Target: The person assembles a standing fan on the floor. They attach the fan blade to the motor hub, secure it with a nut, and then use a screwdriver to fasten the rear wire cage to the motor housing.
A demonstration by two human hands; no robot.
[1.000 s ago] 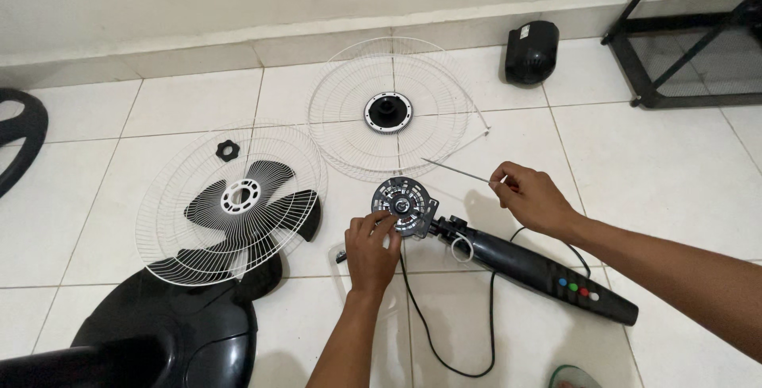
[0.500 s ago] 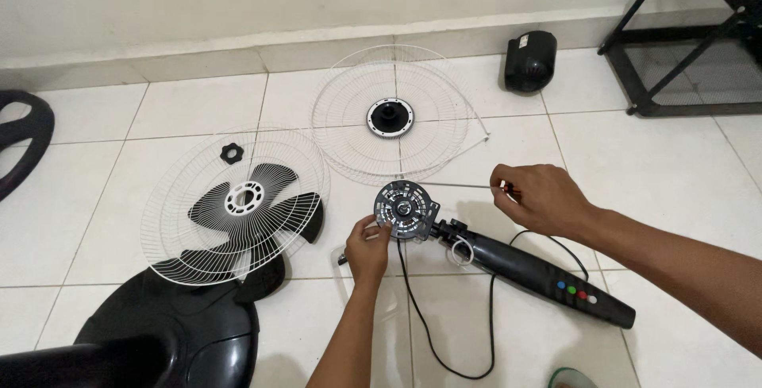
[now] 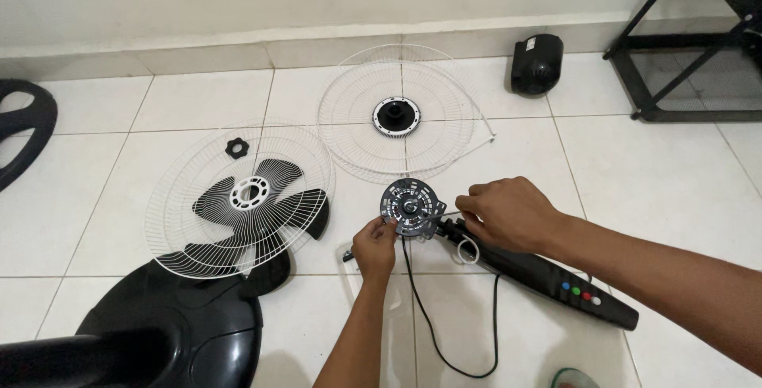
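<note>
A dismantled fan lies on the white tile floor. My left hand (image 3: pixel 375 247) pinches the lower left edge of the round black motor plate (image 3: pixel 406 205) at the head of the black fan neck (image 3: pixel 548 281), which carries coloured buttons. My right hand (image 3: pixel 504 213) is closed on a thin metal tool (image 3: pixel 441 216) whose tip touches the plate's middle. A black cord (image 3: pixel 432 328) trails from the motor toward me.
A white wire grille with the black blade under it (image 3: pixel 238 197) lies left, a small black nut (image 3: pixel 236 147) beside it. A second grille (image 3: pixel 401 114) lies farther back. The black fan base (image 3: pixel 159 332) is near left, a black motor cover (image 3: pixel 537 62) and a black frame (image 3: pixel 690 46) far right.
My right hand has moved left from open floor to the motor plate, bringing the thin tool's tip onto it. My left hand stays at the plate's edge.
</note>
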